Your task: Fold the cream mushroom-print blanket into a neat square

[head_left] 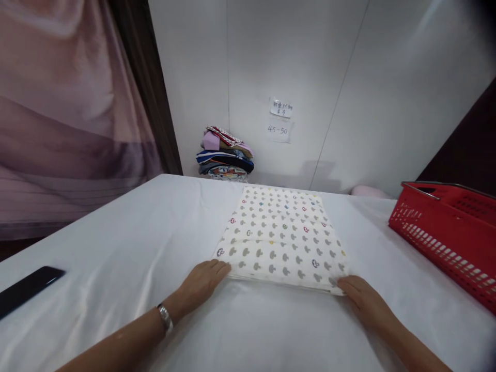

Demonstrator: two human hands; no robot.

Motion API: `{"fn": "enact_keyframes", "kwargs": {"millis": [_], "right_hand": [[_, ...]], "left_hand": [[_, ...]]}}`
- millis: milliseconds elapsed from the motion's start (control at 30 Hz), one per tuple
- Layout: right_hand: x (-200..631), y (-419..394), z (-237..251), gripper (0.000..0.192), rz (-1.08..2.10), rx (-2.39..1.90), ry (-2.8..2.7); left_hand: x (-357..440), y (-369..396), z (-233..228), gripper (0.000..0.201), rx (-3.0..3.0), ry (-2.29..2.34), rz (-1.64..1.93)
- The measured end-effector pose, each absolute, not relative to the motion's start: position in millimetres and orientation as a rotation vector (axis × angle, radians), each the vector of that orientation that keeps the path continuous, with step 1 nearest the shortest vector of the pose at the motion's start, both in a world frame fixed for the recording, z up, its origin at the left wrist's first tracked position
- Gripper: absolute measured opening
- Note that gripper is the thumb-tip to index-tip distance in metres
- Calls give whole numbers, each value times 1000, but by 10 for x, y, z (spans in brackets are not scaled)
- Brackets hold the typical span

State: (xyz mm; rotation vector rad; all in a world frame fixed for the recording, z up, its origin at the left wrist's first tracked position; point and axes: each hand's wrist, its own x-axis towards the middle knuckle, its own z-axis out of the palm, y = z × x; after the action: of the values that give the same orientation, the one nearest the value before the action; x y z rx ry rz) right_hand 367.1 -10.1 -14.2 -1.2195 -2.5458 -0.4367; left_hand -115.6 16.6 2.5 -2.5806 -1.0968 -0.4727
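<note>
White cloth-covered table (116,232). Folded cream mushroom-print fabric (281,232) flat at table centre. Red plastic basket (445,235) at right edge. Left hand (201,284), right hand (362,299): open, fingertips touching fabric's near corners. Black phone (27,289) far left.

I see pale wall panels (310,77) ahead, a pink curtain (70,113) left, and the white-covered desk (116,232) below.
</note>
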Motion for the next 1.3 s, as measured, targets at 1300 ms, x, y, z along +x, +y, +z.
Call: {"fn": "enact_keyframes", "kwargs": {"millis": [1300], "right_hand": [[1977,-127,-182,35,-339,-1215,-2557]], "left_hand": [[-787,-181,18,20,-2664,-1493,-447]]}}
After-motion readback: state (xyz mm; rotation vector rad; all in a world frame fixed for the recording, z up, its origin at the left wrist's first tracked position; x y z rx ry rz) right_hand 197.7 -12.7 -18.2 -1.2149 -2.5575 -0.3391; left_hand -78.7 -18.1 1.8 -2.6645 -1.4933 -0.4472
